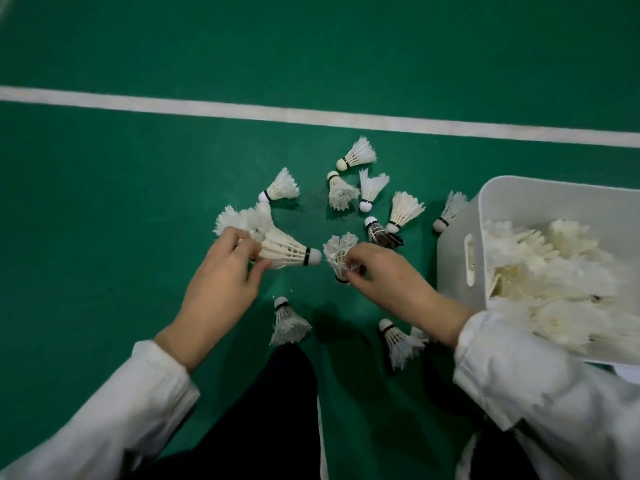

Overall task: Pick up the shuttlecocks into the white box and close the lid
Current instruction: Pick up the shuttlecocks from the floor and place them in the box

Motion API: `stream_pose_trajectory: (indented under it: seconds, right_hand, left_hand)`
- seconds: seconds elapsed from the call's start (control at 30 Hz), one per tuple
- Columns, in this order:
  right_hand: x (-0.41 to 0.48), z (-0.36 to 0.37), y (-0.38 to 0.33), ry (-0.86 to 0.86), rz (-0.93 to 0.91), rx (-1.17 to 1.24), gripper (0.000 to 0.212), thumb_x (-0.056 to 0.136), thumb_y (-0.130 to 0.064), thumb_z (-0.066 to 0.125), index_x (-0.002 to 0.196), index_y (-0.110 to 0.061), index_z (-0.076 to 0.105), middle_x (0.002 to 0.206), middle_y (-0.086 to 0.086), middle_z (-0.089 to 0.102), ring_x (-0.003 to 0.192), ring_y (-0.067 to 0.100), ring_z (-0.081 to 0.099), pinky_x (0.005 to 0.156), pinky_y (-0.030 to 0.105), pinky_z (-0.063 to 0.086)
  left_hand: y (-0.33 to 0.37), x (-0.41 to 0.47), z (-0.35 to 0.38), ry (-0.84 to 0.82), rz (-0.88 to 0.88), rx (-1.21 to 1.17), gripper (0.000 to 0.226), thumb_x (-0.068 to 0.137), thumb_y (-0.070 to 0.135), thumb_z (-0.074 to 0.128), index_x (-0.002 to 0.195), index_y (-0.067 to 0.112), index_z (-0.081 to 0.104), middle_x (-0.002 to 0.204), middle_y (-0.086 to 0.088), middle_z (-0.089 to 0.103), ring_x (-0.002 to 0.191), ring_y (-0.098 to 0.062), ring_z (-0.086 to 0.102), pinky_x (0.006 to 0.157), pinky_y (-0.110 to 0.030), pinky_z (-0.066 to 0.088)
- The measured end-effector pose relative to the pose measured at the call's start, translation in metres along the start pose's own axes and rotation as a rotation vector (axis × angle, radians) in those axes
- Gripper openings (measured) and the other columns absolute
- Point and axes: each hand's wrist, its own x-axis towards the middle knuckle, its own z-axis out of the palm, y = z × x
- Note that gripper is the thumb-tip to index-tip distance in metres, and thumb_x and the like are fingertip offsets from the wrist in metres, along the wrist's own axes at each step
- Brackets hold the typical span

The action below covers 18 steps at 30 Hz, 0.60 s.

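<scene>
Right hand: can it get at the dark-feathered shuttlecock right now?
Probably yes: the dark-feathered shuttlecock lies uncovered just beyond the right hand, though that hand is pinching a white shuttlecock.

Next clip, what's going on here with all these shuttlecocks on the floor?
A person in white sleeves gathers shuttlecocks off a green court floor. The left hand grips a bunch of white feathered shuttlecocks; the right hand pinches another white shuttlecock. Several loose shuttlecocks lie scattered around, one dark-feathered shuttlecock among them. The white plastic box at the right stands open, already heaped with shuttlecocks.
</scene>
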Motion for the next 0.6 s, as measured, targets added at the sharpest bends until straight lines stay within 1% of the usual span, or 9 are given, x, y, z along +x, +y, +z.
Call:
stream_pose_trajectory:
  seconds: [0.03,0.1,0.17,0.23,0.33,0.4,0.43,0.5,0.6]
  right_hand:
    - [-0.003,-0.014,0.002,-0.012,-0.046,-0.061,0.015,0.092,-0.022,0.048,0.095,-0.010,0.058,0.096,0.003,0.059,0.089,0.019,0.056,0.074,0.030,0.043]
    - [-0.013,-0.051,0.009,-0.058,-0.112,-0.180,0.016,0.093,-0.024,0.046,0.097,-0.013,0.057,0.096,0.000,0.057,0.086,0.016,0.053,0.073,0.024,0.040]
    - [-0.030,-0.094,0.022,-0.071,-0.116,-0.222,0.015,0.092,-0.025,0.047,0.096,-0.015,0.058,0.094,-0.003,0.055,0.084,0.014,0.053,0.074,0.024,0.043]
    - [-0.054,-0.133,0.037,-0.015,-0.099,-0.251,0.015,0.091,-0.025,0.050,0.096,-0.014,0.060,0.091,-0.003,0.054,0.080,0.013,0.050,0.074,0.026,0.042]
    - [-0.099,-0.168,0.064,0.086,0.003,-0.247,0.017,0.091,-0.027,0.052,0.095,-0.014,0.061,0.090,-0.002,0.057,0.075,0.010,0.047,0.069,0.024,0.035]
    - [-0.127,-0.174,0.082,0.148,0.099,-0.186,0.015,0.090,-0.028,0.054,0.093,-0.016,0.063,0.092,-0.001,0.060,0.073,0.009,0.050,0.069,0.023,0.034]
    - [-0.140,-0.173,0.091,0.167,0.150,-0.155,0.015,0.090,-0.028,0.055,0.092,-0.016,0.063,0.093,-0.001,0.061,0.073,0.009,0.051,0.069,0.022,0.034]
    - [-0.163,-0.164,0.109,0.182,0.246,-0.095,0.015,0.090,-0.028,0.056,0.092,-0.015,0.064,0.094,0.001,0.062,0.074,0.010,0.053,0.069,0.022,0.036]
    - [-0.187,-0.145,0.130,0.215,0.337,-0.009,0.016,0.089,-0.027,0.057,0.094,-0.013,0.065,0.094,0.002,0.063,0.078,0.012,0.054,0.070,0.023,0.039]
  left_hand:
    - [0.012,0.007,-0.005,-0.007,0.052,0.016,0.016,0.088,0.021,0.058,0.090,0.006,0.057,0.100,-0.004,0.047,0.081,-0.015,0.045,0.071,-0.030,0.042]
    - [0.039,0.024,-0.015,-0.030,0.149,0.049,0.019,0.090,0.022,0.053,0.092,0.004,0.055,0.100,-0.007,0.046,0.080,-0.016,0.043,0.071,-0.034,0.044]
    - [0.068,0.041,-0.025,-0.082,0.219,0.082,0.023,0.092,0.025,0.049,0.096,0.003,0.054,0.103,-0.008,0.045,0.085,-0.017,0.044,0.078,-0.038,0.045]
    - [0.098,0.056,-0.034,-0.108,0.331,0.130,0.024,0.092,0.026,0.049,0.098,0.003,0.054,0.106,-0.008,0.046,0.089,-0.021,0.046,0.082,-0.040,0.045]
    - [0.150,0.072,-0.043,-0.121,0.503,0.174,0.023,0.090,0.028,0.054,0.096,0.005,0.057,0.106,-0.008,0.048,0.091,-0.023,0.049,0.082,-0.042,0.046]
    - [0.188,0.079,-0.041,-0.163,0.556,0.175,0.023,0.090,0.030,0.053,0.097,0.008,0.057,0.108,-0.005,0.047,0.094,-0.020,0.048,0.083,-0.038,0.044]
    - [0.206,0.081,-0.037,-0.174,0.587,0.183,0.024,0.090,0.030,0.053,0.097,0.008,0.057,0.108,-0.005,0.047,0.096,-0.020,0.047,0.082,-0.036,0.043]
    - [0.236,0.082,-0.025,-0.187,0.674,0.214,0.024,0.090,0.030,0.052,0.098,0.007,0.056,0.109,-0.006,0.047,0.097,-0.022,0.047,0.078,-0.038,0.043]
    - [0.266,0.080,-0.001,-0.246,0.758,0.278,0.026,0.090,0.031,0.050,0.101,0.008,0.055,0.111,-0.006,0.046,0.099,-0.023,0.047,0.074,-0.039,0.043]
